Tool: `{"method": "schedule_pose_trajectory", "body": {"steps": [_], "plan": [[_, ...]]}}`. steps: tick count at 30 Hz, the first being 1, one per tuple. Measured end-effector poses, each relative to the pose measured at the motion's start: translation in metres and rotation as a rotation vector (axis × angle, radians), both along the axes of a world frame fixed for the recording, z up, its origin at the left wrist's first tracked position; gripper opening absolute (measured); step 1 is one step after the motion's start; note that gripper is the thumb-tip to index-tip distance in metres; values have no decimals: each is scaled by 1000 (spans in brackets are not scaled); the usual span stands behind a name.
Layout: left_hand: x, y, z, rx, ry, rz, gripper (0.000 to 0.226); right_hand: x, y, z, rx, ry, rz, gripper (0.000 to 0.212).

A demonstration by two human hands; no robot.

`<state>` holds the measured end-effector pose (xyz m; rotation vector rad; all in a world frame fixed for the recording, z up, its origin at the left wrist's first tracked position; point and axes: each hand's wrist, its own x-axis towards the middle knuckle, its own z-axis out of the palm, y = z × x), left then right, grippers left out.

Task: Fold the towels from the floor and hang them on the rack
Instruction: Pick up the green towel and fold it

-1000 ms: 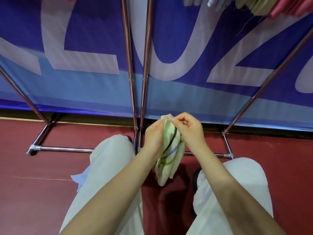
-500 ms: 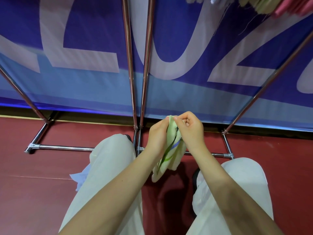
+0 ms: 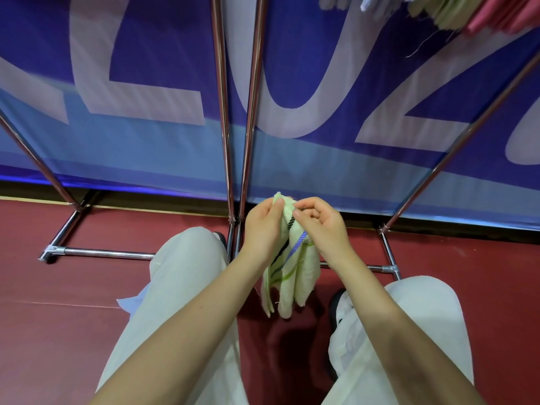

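While bunched between both hands (image 3: 263, 226), green towel (image 3: 287, 276).

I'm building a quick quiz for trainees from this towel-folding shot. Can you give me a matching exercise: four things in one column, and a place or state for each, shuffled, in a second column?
Things:
1. pale green towel
2. left hand
3. pink cloth
4. light blue cloth

Places or states:
A. lying on the red floor beside the person's left leg
B. hanging at the top right edge of the view
C. held bunched in the air between both hands
D. pinching the towel's top edge, facing the right hand

Pairs: 1-C, 2-D, 3-B, 4-A
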<state>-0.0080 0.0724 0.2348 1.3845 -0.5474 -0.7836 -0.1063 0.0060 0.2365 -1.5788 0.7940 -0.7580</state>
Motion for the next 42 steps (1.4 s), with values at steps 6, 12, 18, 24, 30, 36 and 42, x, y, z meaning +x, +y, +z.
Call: {"method": "schedule_pose_trajectory", "body": {"steps": [6, 12, 18, 24, 30, 36, 42], "plan": [[16, 3, 8, -48, -123, 100, 32, -8, 1, -8, -40, -4, -53, 17], [45, 11, 14, -125, 49, 210, 31, -11, 10, -29, -36, 75, -14, 13], [87, 25, 10, -64, 18, 319, 34, -32, 3, -51, -224, 306, 4, 7], [106, 47, 2, -23, -54, 350, 26, -54, 3, -68, -383, 689, 127, 34], [103, 63, -5, 27, -257, 278, 24, -57, -1, -74, -460, 793, 70, 29], [98, 72, -6, 35, -279, 255, 23, -53, -11, -75, -409, 762, -25, 10], [98, 71, -6, 39, -281, 250, 23, -53, -14, -73, -483, 721, -128, 5]]}}
